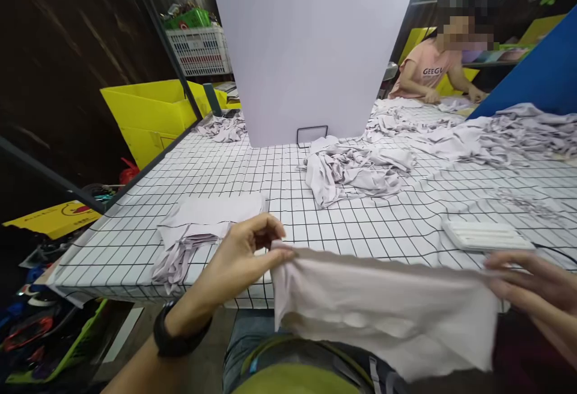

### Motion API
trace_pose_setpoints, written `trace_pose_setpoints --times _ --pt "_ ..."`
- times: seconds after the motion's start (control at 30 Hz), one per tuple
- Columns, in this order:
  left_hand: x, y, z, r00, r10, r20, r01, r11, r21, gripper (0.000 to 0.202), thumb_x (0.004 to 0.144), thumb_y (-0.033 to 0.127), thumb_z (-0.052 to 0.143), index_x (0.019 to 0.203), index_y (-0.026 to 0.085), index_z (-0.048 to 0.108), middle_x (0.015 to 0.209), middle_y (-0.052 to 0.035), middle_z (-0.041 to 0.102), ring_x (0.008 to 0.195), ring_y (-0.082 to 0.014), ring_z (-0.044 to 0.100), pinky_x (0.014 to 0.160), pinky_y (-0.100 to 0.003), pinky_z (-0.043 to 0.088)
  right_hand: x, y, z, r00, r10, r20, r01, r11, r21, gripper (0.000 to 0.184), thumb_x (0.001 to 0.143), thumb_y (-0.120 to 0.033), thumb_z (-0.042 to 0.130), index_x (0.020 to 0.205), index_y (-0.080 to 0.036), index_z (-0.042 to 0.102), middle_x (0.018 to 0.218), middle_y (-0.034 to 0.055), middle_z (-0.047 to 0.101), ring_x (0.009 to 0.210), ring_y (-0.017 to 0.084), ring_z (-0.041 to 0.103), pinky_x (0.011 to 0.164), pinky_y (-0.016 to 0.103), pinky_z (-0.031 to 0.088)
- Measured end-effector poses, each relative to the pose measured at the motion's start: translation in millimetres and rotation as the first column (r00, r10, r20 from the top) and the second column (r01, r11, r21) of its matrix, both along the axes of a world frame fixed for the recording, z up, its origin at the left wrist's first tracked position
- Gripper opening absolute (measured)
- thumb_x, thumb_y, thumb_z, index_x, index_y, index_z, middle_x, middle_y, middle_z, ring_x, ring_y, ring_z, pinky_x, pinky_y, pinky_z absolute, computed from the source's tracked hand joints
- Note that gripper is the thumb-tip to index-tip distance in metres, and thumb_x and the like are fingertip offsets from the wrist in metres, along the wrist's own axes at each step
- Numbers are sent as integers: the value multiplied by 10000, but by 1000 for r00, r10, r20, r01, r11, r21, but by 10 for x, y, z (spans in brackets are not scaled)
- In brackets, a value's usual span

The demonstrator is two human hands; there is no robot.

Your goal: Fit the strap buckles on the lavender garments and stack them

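A pale grey-lilac piece of fabric (387, 304) is stretched sideways in front of me, over the table's front edge. My left hand (256, 246), with a black band on its wrist, pinches the fabric's upper left corner between thumb and finger. The upper right corner is pinched in my right hand (536, 286), which is slightly blurred. Left of my left hand lies a flat stack of similar fabric pieces (211, 213), with narrow strips hanging at its near left corner. A crumpled heap of the same cloth (351, 171) sits farther back.
A checked cloth (216, 165) covers the table. Upright on it stands a large pale panel (311, 51). A white slotted device (487, 234) with a cable lies near my right hand. More fabric (487, 138) spreads along the right, where a co-worker (428, 72) handles cloth. Yellow bins (144, 114) stand left.
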State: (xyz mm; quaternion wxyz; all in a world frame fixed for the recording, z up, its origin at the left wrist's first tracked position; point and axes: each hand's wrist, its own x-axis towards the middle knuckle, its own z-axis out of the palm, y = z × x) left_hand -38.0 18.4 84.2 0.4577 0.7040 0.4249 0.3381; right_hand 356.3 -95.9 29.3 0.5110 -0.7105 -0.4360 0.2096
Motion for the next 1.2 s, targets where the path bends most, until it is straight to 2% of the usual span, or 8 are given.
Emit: trace_pose_setpoints --times 0.13,0.27,0.37,0.57,0.73,0.87,1.07,1.2 --pt "254 646 -309 966 21 -259 -14 1000 28 143 788 288 716 814 147 719 731 -14 654 686 -150 580 604 -259 431 -14 850 -80 973 226 52 -208 950 -234 352 748 -501 697 987 -242 694 808 83 764 787 290 717 644 353 551" --pt "548 1138 -679 822 117 -558 -77 993 94 151 783 211 659 649 162 611 690 -18 626 701 -172 578 613 -273 404 -156 1514 -363 938 199 282 -123 956 -267 224 725 -304 573 903 -214 674 639 41 694 612 243 638 620 349 489" --pt "670 1244 -846 770 149 -621 -93 988 121 70 796 191 639 733 164 623 774 -51 661 767 -209 597 661 -301 428 -195 1690 -551 914 142 380 -60 974 -221 323 741 -230 528 1024 -201 680 670 39 683 688 258 645 719 374 494" --pt "741 1001 -869 717 226 -660 -17 952 307 350 917 250 592 1251 151 564 1288 -171 592 1203 -334 543 974 -495 477 -156 1341 -752 834 28 551 32 994 -100 389 849 -292 495 1181 -174 659 1121 160 706 955 306 642 887 449 490" --pt "652 728 -1030 737 -98 -669 415 846 334 522 1006 404 547 1486 237 427 1588 -160 400 1506 -339 325 1216 -634 268 -110 880 -827 760 -68 646 144 987 -65 300 855 -321 519 1059 -192 696 1095 186 704 1043 416 585 899 605 431" --pt "615 531 -1142 698 -197 -688 522 798 301 466 1066 383 423 1503 221 427 1660 -133 331 1573 -292 225 1277 -589 183 -167 547 -760 754 -166 635 204 979 14 306 899 -349 457 1017 -187 688 1080 180 717 1049 388 615 925 541 457" --pt "1072 377 -1130 695 -280 -662 627 687 368 410 1080 288 378 1462 180 479 1625 -125 407 1541 -256 324 1279 -520 254 -563 -1 -1032 980 -188 67 199 956 -218 374 782 -597 681 815 -227 718 732 82 737 693 276 689 683 367 522" --pt "1389 375 -1168 665 -328 -671 682 632 367 375 1073 230 366 1379 140 562 1556 -140 504 1486 -251 427 1273 -485 281 -791 -31 -1333 974 -54 -218 16 985 -171 589 677 -707 742 946 -183 736 922 124 774 841 283 722 722 346 569"
